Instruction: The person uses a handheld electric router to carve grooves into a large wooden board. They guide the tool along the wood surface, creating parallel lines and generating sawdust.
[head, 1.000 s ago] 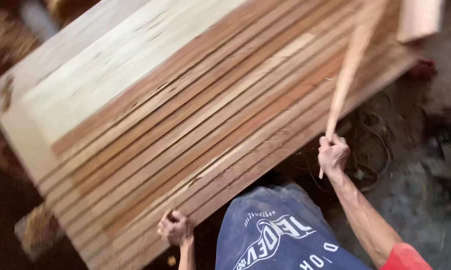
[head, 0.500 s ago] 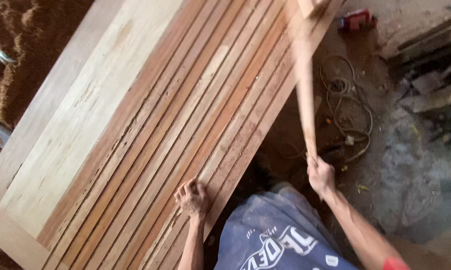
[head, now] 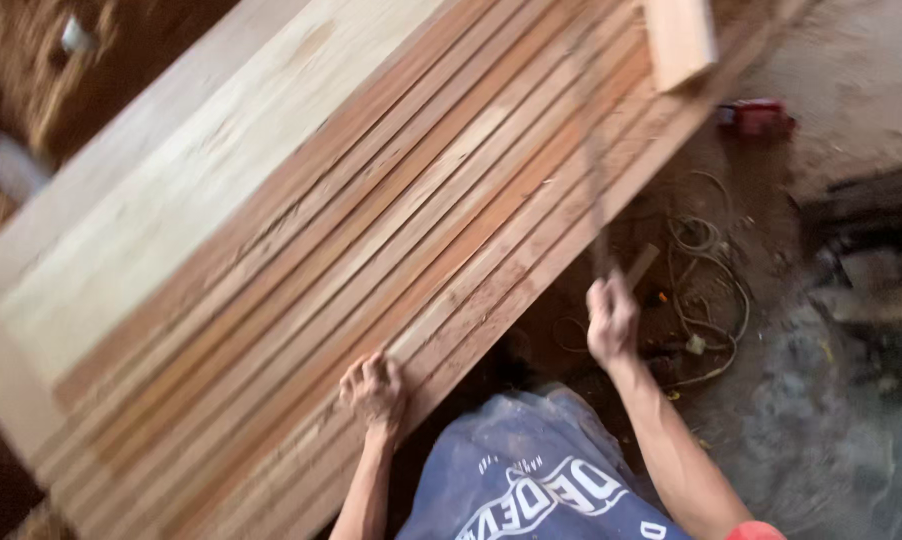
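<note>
1. My right hand (head: 611, 322) is clenched around the near end of a thin strip (head: 593, 170)
2. The strip runs up and away from me over the slats (head: 391, 250), blurred, its far end lost
3. My left hand (head: 373, 392) rests loosely on the slats' near edge, grasping nothing
4. A pale block (head: 679, 40) is cut off at the top
</note>
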